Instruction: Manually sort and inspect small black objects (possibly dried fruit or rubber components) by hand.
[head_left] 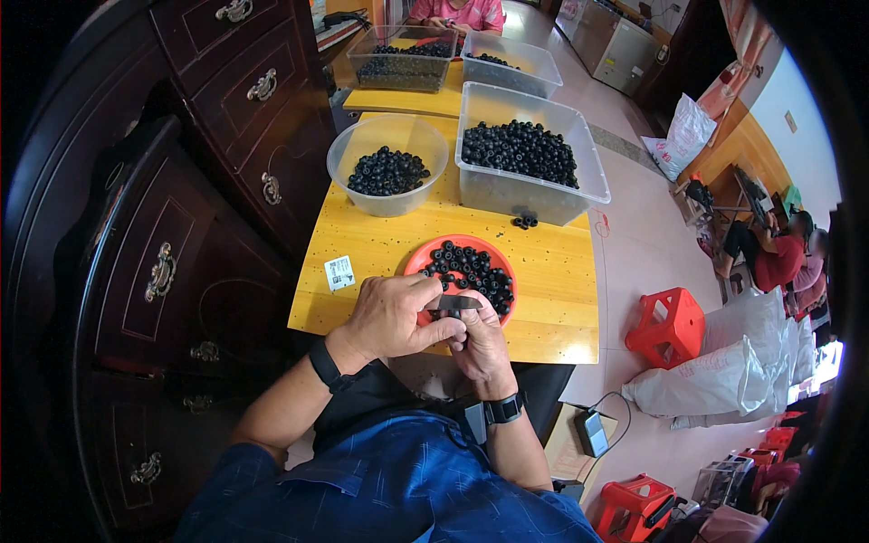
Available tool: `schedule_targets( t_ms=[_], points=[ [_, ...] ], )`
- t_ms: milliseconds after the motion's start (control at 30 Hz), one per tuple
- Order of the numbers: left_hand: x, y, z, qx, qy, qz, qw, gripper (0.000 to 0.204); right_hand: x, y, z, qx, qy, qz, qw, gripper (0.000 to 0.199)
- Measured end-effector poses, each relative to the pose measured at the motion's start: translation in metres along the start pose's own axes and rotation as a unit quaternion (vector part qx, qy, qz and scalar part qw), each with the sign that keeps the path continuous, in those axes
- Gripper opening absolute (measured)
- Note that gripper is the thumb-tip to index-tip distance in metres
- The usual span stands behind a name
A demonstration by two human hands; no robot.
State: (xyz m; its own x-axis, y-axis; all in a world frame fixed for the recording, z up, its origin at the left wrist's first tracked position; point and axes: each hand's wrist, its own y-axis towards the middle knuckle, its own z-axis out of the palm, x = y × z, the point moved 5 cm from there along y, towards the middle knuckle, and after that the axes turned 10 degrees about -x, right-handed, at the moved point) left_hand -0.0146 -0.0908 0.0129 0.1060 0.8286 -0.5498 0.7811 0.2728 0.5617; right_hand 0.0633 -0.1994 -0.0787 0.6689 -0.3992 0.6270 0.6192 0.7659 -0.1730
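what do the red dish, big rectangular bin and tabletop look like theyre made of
Red dish: probably plastic, for its smooth, even colour.
Rectangular bin: likely plastic, from its cloudy, translucent walls and thick rim.
Tabletop: yellow, lightly glossy, with faint grain-like lines; varnished wood or wood-look laminate, I can't tell which.

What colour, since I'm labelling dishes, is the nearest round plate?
The plate is orange-red, best seen in the head view.

A yellow wooden table [557, 303] carries a red plate [416, 257]. Beyond the plate stand a round clear bowl [385, 206] — to its left — and a rectangular clear bin [516, 201], slightly right. A white label [339, 273] lies left of the plate; loose black pieces [525, 222] sit beyond it, amid dark specks [385, 242].
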Motion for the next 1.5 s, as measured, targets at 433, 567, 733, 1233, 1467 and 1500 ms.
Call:
schedule_targets(
  t_ms=[433, 567, 733, 1233, 1467, 1500],
  points=[
    [0.003, -0.001, 0.002, 0.016, 0.010, 0.013, 1.000, 0.047, -0.004, 0.002, -0.006, 0.013, -0.006, 0.006, 1.000, 0.019],
    [0.005, -0.002, 0.003, 0.026, 0.016, 0.007, 1.000, 0.048, -0.003, 0.003, -0.006, 0.014, -0.010, 0.004, 1.000, 0.017],
    [0.003, -0.001, 0.000, 0.006, 0.018, 0.001, 1.000, 0.051, 0.000, 0.002, 0.000, -0.003, -0.020, 0.004, 1.000, 0.016],
    [0.008, -0.004, 0.007, 0.037, -0.010, -0.020, 0.999, 0.046, -0.001, 0.007, -0.002, -0.011, -0.025, 0.013, 1.000, 0.013],
    [0.007, -0.001, 0.001, 0.019, -0.076, -0.024, 0.997, 0.035, -0.004, 0.006, -0.005, -0.007, 0.008, 0.013, 1.000, 0.014],
    [0.011, -0.003, 0.002, 0.007, -0.129, -0.064, 0.989, 0.027, -0.004, 0.005, -0.005, -0.019, 0.005, 0.016, 1.000, 0.015]
  ],
)
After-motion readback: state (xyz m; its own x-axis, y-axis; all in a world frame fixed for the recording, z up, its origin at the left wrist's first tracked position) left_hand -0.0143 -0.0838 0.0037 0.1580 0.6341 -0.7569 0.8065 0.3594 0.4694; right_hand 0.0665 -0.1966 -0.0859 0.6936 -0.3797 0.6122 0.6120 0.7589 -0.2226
